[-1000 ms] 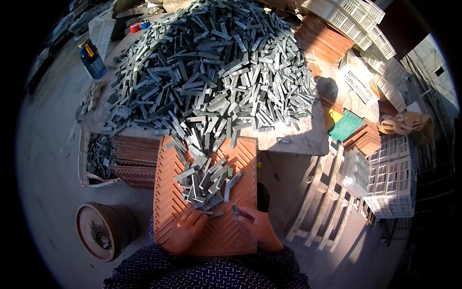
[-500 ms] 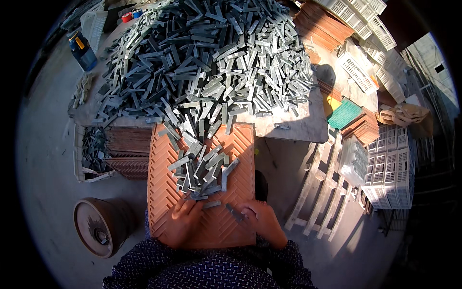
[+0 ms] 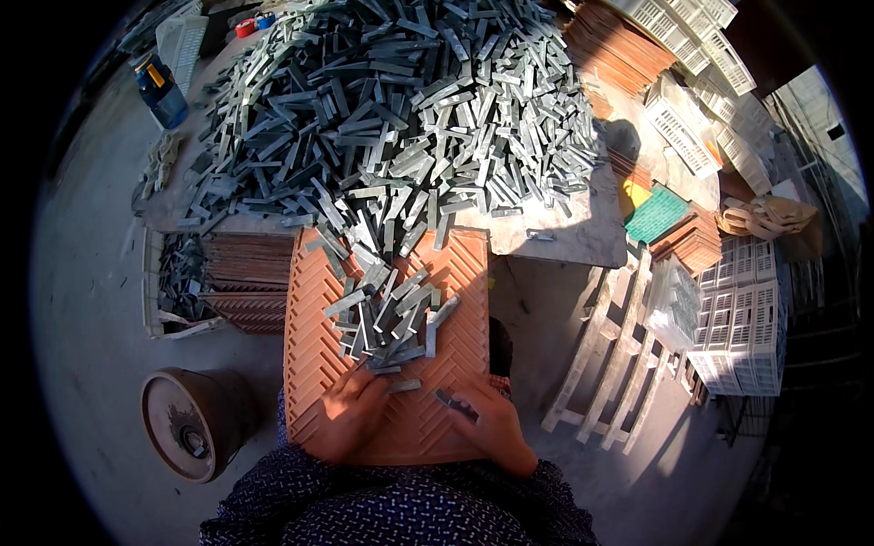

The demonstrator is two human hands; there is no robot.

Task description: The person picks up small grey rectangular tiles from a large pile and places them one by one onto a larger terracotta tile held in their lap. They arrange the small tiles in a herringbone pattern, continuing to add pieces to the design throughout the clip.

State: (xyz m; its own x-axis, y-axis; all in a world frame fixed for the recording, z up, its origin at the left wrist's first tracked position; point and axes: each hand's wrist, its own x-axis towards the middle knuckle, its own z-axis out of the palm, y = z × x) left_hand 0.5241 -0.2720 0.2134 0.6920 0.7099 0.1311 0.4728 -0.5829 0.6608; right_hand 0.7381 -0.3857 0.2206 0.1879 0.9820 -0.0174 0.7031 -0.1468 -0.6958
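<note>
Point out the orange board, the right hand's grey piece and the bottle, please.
Orange board [image 3: 421,428], head view: bare lower middle.
Grey piece [image 3: 448,399], head view: exposed end.
Bottle [image 3: 165,100], head view: body.

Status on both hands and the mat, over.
Right hand pinching one grey strip. Left hand over orange grooved mat. Loose strips heaped across its grooves.

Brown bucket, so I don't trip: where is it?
Head view, lower left: the brown bucket is on the floor, left of the left hand.

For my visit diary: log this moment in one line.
left hand: over orange tray | right hand: holding grey strip | grey pile: on table and tray
</note>
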